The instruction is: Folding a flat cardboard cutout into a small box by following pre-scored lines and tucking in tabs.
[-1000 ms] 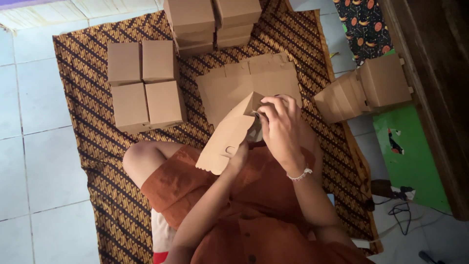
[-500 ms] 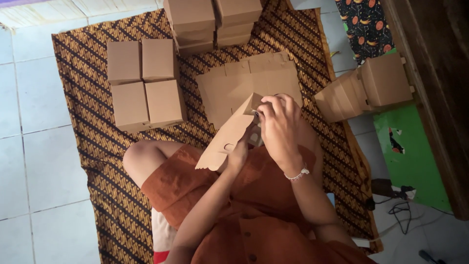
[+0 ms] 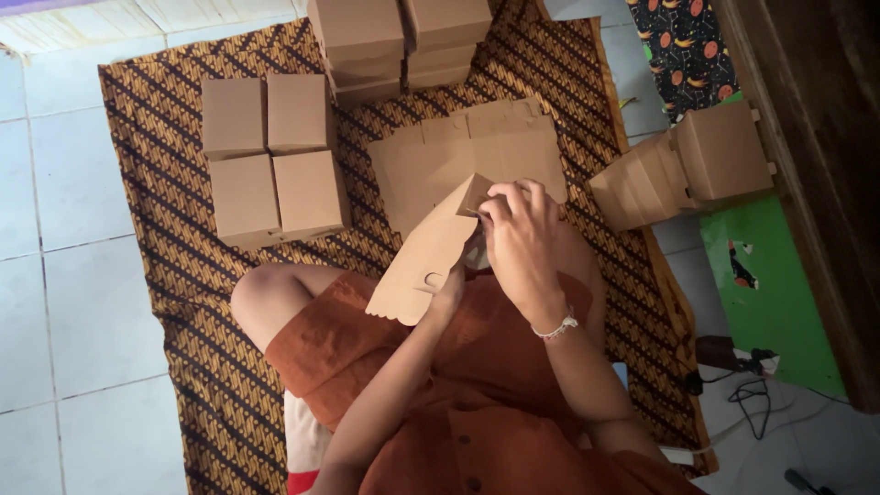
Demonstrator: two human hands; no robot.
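Note:
I hold a flat brown cardboard box blank [image 3: 429, 258] tilted over my lap. My right hand [image 3: 520, 234] grips its upper corner, fingers curled over a small folded flap. My left hand [image 3: 451, 286] is mostly hidden behind the blank and supports it from underneath near its middle. Just beyond my hands, a pile of flat unfolded blanks [image 3: 458, 156] lies on the patterned mat [image 3: 174, 302].
Several folded brown boxes [image 3: 270, 156] stand in a block at the left of the mat, and taller stacks [image 3: 399, 37] at the far edge. A row of boxes [image 3: 687, 165] lies tipped at the right. Cables [image 3: 742, 385] lie on the tile floor, beside a green sheet [image 3: 779, 302].
The blank has tilted slightly and my right hand's fingers have pressed further onto its top corner flap. Everything else stays put.

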